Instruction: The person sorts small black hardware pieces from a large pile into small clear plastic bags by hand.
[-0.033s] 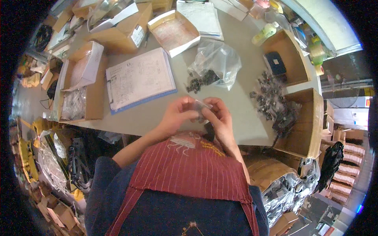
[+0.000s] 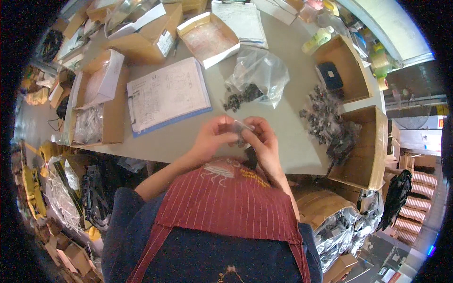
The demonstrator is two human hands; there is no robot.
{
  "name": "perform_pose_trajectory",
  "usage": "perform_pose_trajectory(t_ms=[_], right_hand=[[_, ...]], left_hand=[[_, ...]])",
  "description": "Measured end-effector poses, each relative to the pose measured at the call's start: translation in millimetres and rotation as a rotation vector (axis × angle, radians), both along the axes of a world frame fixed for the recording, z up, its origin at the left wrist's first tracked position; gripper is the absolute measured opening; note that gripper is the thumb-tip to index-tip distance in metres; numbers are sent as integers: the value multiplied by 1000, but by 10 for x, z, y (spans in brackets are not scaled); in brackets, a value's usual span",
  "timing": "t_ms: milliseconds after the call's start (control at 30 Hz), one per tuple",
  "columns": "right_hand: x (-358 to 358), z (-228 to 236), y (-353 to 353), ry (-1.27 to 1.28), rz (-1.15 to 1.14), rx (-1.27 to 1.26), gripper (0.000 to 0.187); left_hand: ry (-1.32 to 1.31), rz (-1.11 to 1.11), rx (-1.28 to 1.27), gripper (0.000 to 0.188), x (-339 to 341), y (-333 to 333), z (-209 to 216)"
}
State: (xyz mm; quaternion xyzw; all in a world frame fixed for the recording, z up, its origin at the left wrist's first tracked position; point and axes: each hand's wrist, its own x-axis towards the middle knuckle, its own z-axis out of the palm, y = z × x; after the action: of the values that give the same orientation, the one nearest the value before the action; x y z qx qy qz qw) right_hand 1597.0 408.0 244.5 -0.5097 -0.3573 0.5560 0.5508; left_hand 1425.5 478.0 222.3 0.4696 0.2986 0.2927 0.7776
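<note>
Close to the table's front edge, my left hand (image 2: 214,137) and my right hand (image 2: 264,143) pinch a small clear plastic bag (image 2: 240,126) between them. Something dark shows inside it, too small to name. Just beyond my fingers lies a cluster of small black parts (image 2: 233,102). Some of these parts sit at the mouth of a larger clear plastic bag (image 2: 264,70), which rests crumpled on the table. To the right, a heap of small black parts (image 2: 321,115) spreads in front of an open cardboard box (image 2: 365,151) lying on its side.
A clipboard with a paper sheet (image 2: 167,92) lies left of my hands. Further left, a cardboard box (image 2: 113,127) contains clear plastic bags. Beyond are a shallow white box (image 2: 207,37), stacked papers (image 2: 240,23) and a bottle (image 2: 317,40). A dark blue pouch-like item (image 2: 330,75) lies by another box.
</note>
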Motion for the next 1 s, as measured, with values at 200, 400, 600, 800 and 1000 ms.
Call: perform_pose_trajectory(t_ms=[200, 400, 600, 800, 1000], right_hand=[[290, -311, 85, -113, -1, -19, 18], [1243, -446, -118, 620, -584, 374, 10], [1099, -648, -314, 392, -531, 62, 11], [713, -597, -358, 173, -478, -188, 28], [860, -675, -346, 110, -494, -178, 31]], left_hand=[[122, -49, 159, 33, 64, 166, -220], [345, 303, 843, 36, 272, 1452, -584], [758, 525, 1359, 27, 493, 2873, -846], [944, 233, 1019, 39, 579, 3349, -1000], [911, 169, 896, 42, 524, 3326, -691]])
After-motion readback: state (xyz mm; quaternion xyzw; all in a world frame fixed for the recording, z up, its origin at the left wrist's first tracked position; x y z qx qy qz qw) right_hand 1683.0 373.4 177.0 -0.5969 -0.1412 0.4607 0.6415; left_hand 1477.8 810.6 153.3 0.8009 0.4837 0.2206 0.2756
